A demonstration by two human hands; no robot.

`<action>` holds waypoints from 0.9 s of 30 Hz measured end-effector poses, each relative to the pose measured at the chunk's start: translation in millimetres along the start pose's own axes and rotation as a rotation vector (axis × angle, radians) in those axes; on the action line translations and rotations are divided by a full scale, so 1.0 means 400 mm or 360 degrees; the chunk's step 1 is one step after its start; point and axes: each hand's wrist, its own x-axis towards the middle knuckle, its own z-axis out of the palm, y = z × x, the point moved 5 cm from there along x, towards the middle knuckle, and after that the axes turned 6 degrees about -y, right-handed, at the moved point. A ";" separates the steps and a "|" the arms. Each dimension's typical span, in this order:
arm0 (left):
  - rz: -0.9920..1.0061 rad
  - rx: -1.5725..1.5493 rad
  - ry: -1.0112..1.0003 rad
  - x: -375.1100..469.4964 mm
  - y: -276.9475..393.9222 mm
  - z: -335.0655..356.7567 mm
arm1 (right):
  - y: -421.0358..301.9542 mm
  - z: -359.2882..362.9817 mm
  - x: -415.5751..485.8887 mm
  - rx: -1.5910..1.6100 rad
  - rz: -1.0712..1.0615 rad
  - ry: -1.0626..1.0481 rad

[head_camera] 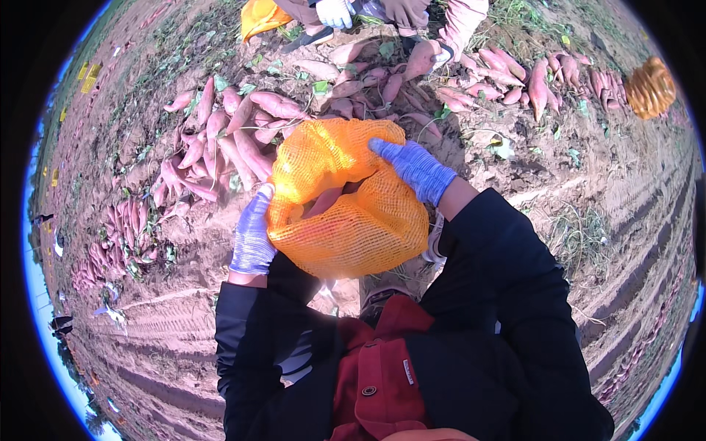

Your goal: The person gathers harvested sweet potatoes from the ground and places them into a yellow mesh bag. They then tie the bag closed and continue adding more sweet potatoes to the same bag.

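Both my hands wear blue-and-white knit gloves and grip the rim of an orange mesh sack point(353, 242). My left hand point(253, 231) holds its left side, and my right hand point(416, 168) its upper right side. Through the sack's mouth a sweet potato point(324, 202) shows inside; how full the sack is cannot be told. Just beyond it, a heap of pink-skinned sweet potatoes point(251, 151) lies on the soil, with vines and leaves among them. The sack hides the near edge of that heap.
Opposite me a person's gloved hand point(441, 55) touches a large sweet potato point(422, 59); the other gloved hand point(335, 12) is above. An orange bag point(263, 17) lies beside that person. More sweet potatoes point(127, 226) lie left. At far right stands a filled mesh sack point(651, 88).
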 end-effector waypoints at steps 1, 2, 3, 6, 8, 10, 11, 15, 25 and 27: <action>0.0000 -0.0024 -0.0003 0.000 -0.001 0.001 | -0.003 0.002 -0.003 -0.0037 0.0018 -0.0009; 0.0000 -0.0047 -0.0006 -0.001 -0.002 0.000 | -0.003 0.005 -0.005 -0.0014 0.0047 -0.0003; 0.0000 -0.0074 -0.0014 0.000 -0.003 0.002 | -0.006 0.005 -0.008 0.0005 0.0075 0.0009; -0.0063 -0.0039 -0.0111 -0.004 0.000 0.008 | 0.000 -0.003 -0.001 0.0004 0.0092 0.0019; -0.0075 -0.0036 -0.0101 -0.001 -0.002 -0.001 | 0.004 -0.005 0.005 0.0031 0.0069 -0.0002; -0.0076 -0.0022 -0.0084 0.000 -0.005 -0.010 | 0.005 0.004 0.002 0.0106 0.0036 -0.0039; -0.0070 -0.0011 -0.0075 0.000 -0.005 -0.012 | 0.005 0.006 0.001 0.0114 0.0034 -0.0040; -0.0080 -0.0096 -0.0068 0.007 -0.014 -0.029 | 0.004 0.008 0.002 0.0133 0.0039 -0.0053; -0.0062 -0.0124 -0.0074 0.004 -0.013 -0.022 | 0.023 -0.017 0.023 -0.0010 0.0060 0.0016; -0.0046 -0.0076 -0.0079 -0.001 -0.003 -0.007 | 0.013 -0.008 0.009 0.0038 0.0056 0.0002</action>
